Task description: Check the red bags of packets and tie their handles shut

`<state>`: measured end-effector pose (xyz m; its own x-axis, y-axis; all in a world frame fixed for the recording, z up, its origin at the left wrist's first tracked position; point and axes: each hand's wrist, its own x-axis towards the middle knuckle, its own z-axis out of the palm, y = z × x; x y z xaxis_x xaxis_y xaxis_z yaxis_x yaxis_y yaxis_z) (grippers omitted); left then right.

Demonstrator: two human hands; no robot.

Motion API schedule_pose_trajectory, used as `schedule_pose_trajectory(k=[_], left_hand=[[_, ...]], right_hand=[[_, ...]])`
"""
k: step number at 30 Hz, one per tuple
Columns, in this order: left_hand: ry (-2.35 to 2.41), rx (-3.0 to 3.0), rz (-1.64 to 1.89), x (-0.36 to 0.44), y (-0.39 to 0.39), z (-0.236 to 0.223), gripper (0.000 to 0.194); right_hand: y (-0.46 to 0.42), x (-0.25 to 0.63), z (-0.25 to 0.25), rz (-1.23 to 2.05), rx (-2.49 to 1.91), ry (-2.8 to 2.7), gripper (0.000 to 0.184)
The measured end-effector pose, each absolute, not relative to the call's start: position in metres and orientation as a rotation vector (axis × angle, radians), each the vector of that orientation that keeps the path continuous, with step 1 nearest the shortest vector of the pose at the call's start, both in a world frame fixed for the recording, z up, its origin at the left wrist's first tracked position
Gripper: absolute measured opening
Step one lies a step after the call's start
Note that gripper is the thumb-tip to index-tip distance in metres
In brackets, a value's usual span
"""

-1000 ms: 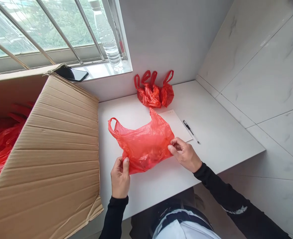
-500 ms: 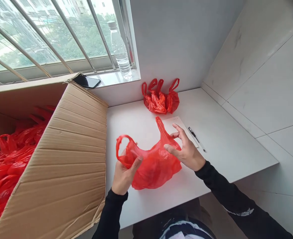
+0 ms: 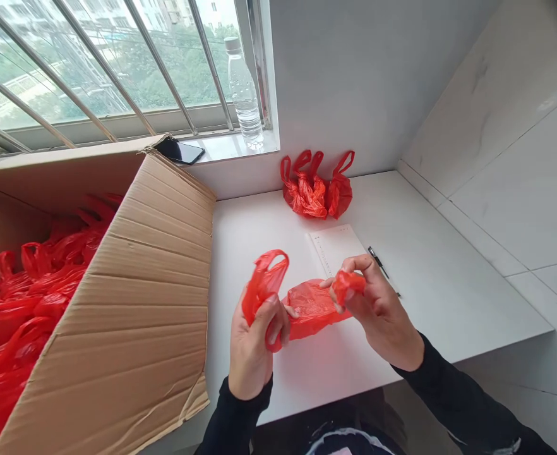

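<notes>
A red plastic bag [image 3: 314, 309] is stretched between my two hands above the white table [image 3: 316, 385]. My left hand [image 3: 257, 335] is closed around its left handle, whose loop sticks up past the thumb. Bunched in the closed fingers of my right hand [image 3: 377, 303] is the bag's other handle. The bag's body hangs low between the hands, and what is inside it cannot be made out. Just beyond my right hand lie a white notebook [image 3: 335, 243] and a black pen [image 3: 377, 260].
Several tied red bags [image 3: 316, 189] stand against the wall at the table's back. On the left is an open cardboard box [image 3: 136, 303] full of red bags [image 3: 36, 303]. A water bottle [image 3: 246, 101] and a phone [image 3: 186, 152] rest by the barred window.
My right hand, which had its fingers spread beside the bag, has closed on the right handle. My left hand has tightened on the left handle. The bag is now pulled flatter between them.
</notes>
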<state>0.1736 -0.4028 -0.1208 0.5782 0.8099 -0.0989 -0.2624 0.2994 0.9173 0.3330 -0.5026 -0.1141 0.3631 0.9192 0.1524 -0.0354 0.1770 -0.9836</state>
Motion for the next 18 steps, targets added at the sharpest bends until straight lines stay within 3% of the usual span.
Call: schedule_pose_trajectory(k=[3,4,7,9,11,15,18], left_hand=[[0.707,1.167,0.661,0.176,-0.409,-0.119,0.017],[0.709,1.244,0.617,0.176,-0.410,-0.117,0.019],[0.670,1.409,0.469,0.168,-0.412,-0.108,0.021],[0.581,1.413,0.353,0.160,-0.411,-0.102,0.025],[0.513,1.353,0.316,0.153,-0.408,-0.102,0.031],[0.629,1.138,0.566,0.155,-0.405,-0.112,0.028],[0.748,1.165,0.602,0.165,-0.411,-0.113,0.023]], right_hand=[[-0.496,0.326,-0.112,0.955,-1.260,-1.031,0.056],[-0.493,0.325,-0.111,0.953,-1.296,-1.062,0.057],[-0.484,0.327,-0.112,0.875,-1.354,-1.060,0.021],[-0.482,0.331,-0.113,0.853,-1.341,-0.993,0.009],[-0.483,0.334,-0.113,0.864,-1.328,-0.934,0.009],[-0.492,0.333,-0.107,0.834,-1.347,-0.885,0.019],[-0.497,0.327,-0.097,0.596,-1.445,-1.105,0.010]])
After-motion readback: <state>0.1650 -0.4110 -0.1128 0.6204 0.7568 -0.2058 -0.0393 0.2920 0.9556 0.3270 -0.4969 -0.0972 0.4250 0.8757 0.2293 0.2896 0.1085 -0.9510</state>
